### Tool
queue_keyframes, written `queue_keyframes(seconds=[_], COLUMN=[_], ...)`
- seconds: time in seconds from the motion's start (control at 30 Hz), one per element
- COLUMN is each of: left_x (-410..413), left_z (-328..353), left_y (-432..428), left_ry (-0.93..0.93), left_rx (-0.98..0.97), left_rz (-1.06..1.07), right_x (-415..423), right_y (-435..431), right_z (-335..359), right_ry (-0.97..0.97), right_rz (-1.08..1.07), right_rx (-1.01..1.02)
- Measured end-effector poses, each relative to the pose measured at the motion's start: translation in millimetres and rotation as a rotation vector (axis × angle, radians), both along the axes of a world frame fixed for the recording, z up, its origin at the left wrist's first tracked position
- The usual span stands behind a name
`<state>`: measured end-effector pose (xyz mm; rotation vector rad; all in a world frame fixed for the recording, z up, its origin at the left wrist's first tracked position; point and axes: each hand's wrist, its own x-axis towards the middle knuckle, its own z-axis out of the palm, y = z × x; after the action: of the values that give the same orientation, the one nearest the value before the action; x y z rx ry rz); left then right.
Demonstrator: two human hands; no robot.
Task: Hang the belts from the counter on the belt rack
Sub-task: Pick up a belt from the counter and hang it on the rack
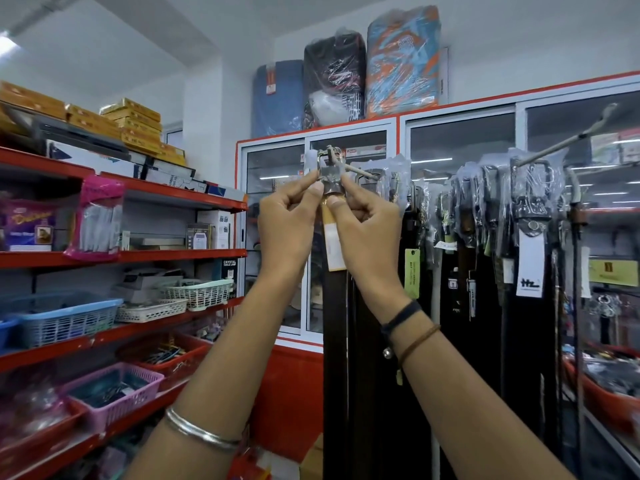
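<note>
Two hands raised at the near tip of a rack peg, both pinching one belt buckle. Left hand: thumb and forefinger clamped on the buckle's left edge, other fingers curled in. Right hand: thumb and forefinger clamped on the buckle's lower right, just under the peg. Buckle wrapped in clear plastic, held right at the peg's end; possibly already threaded over the tip, hard to tell behind the wrap. Dark brown belt hanging straight down from the buckle between the forearms, with a yellow-and-white tag just below the fingers. Further along the same peg and on a second peg to the right, many hung belts, dark, with plastic-covered buckles and paper tags. Glass-fronted cabinet behind the rack, red shelves with baskets at left. Silver bangle on left wrist, dark cords on right wrist.
</note>
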<state>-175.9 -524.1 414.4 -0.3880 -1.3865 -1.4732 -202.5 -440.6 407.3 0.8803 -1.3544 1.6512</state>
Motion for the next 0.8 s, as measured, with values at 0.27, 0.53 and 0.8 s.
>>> queue_keyframes(seconds=[0.27,0.53,0.8], left_x=[-14,-20,19], left_z=[-13,-38,-111], left_y=[-1,9,85], left_ry=[-0.054,-0.056,0.186], left_rx=[-0.073,-0.201,-0.276], left_rz=[-0.005,0.143,0.244], right_x=[-12,-11,29], right_y=[5,28,121], right_z=[-17,-35,-95], right_ry=[-0.007,-0.007,0.138], right_rz=[-0.062,-0.084,-0.34], right_rx=[0.048,0.168,0.194])
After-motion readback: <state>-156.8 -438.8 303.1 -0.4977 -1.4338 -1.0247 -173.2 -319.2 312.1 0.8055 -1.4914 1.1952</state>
